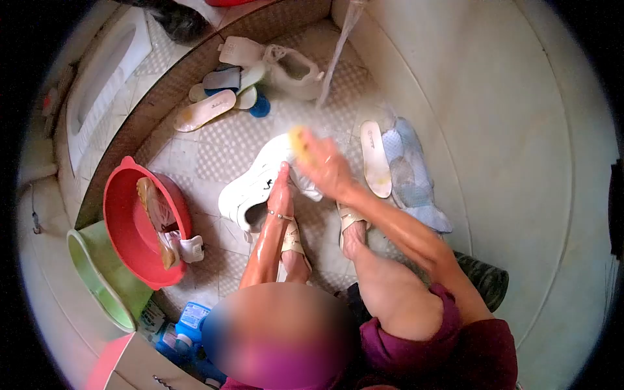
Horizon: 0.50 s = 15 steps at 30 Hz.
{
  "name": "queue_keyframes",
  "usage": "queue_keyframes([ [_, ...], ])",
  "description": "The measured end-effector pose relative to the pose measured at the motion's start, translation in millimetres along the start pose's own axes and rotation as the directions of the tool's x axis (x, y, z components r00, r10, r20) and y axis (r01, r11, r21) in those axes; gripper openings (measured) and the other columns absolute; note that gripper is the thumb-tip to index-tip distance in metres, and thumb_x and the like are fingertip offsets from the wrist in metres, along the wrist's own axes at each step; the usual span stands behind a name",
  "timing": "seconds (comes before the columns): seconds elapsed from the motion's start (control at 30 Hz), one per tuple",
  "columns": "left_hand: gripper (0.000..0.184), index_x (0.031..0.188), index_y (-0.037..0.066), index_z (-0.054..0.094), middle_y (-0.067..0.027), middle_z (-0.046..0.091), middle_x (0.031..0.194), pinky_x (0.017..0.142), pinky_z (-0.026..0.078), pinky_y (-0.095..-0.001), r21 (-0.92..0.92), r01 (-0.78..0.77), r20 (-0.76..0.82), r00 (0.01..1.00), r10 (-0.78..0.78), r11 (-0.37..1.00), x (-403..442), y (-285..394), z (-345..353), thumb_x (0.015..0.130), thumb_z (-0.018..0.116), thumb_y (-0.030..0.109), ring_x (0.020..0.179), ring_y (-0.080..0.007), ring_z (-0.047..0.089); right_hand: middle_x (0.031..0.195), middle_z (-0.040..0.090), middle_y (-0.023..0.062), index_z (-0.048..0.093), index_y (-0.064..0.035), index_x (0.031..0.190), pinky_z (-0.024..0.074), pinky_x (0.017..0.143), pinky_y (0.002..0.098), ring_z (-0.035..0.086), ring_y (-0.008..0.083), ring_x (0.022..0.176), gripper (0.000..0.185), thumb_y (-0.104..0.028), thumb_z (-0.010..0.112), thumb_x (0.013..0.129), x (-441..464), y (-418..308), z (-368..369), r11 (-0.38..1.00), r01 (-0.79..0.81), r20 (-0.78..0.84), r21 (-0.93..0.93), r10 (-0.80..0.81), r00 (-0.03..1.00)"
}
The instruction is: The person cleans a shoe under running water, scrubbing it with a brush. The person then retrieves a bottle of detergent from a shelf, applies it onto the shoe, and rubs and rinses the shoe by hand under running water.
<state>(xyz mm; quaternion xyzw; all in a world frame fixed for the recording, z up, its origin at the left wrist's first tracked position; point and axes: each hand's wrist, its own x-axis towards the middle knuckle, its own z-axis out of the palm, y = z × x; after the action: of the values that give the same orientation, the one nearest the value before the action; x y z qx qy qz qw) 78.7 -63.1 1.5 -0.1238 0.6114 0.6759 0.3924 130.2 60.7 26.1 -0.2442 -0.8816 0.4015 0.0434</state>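
The white shoe [260, 170] lies at the centre of the frame, its opening toward the lower left and its toe end, as far as the hands let me judge, toward the upper right; the long axis runs diagonally between them. The left hand [279, 192] lies along its side, the visible fingers close together; whether they grip it I cannot tell. The right hand [325, 170] is blurred, its fingers bent around a yellow sponge [299, 144] at the toe end.

I judge the scrubbing of this shoe to be partway along: the visible upper looks white, but the area beneath the sponge is hidden, and any remaining dirt there cannot be made out. Loose insoles, one pale insole [375, 159] right of centre and another insole [205, 110] at upper left, suggest that taking them out is done. At upper centre, a second white shoe [292, 71] sits apart from the hands, beside the falling water [341, 49]; whether it has been scrubbed or needs it, I cannot tell.

Farther out, a bluish mesh item [409, 172] lies beside the right-hand insole. At left, a red basin [122, 237] has footwear [155, 211] leaning across it, with a green basin [88, 279] just below and blue bottles [193, 316] at lower left.
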Motion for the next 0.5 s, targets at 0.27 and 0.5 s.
queue_keyframes([
  [0.27,0.059,0.125,-0.005,0.041,-0.0104,0.044,0.126,0.099,0.027,-0.0285,-0.006,0.059,-0.029,0.998,-0.059,0.998,0.0,10.1,0.5,0.088,0.048,0.041,0.116,-0.0197,0.039,0.103,0.052,0.0199,0.037,-0.0128,0.132,0.0435,0.08,0.038,0.053,0.0345,0.092,0.061,-0.032,0.06,0.079,19.2,36.6,-24.5,0.985,-0.123,-0.038,0.125,0.129,0.991],
  [0.5,0.058,0.127,-0.005,0.038,-0.0102,0.042,0.129,0.099,0.027,-0.0285,-0.019,0.076,0.062,0.995,-0.074,0.997,11.2,3.9,-12.8,0.089,0.047,0.039,0.118,-0.0188,0.037,0.097,0.053,0.0195,0.042,-0.0087,0.128,0.0441,0.08,0.0364,0.053,0.0322,0.089,0.057,-0.026,0.063,0.077,8.6,4.2,-23.0,0.997,0.008,-0.037,0.072,-0.005,0.999],
])
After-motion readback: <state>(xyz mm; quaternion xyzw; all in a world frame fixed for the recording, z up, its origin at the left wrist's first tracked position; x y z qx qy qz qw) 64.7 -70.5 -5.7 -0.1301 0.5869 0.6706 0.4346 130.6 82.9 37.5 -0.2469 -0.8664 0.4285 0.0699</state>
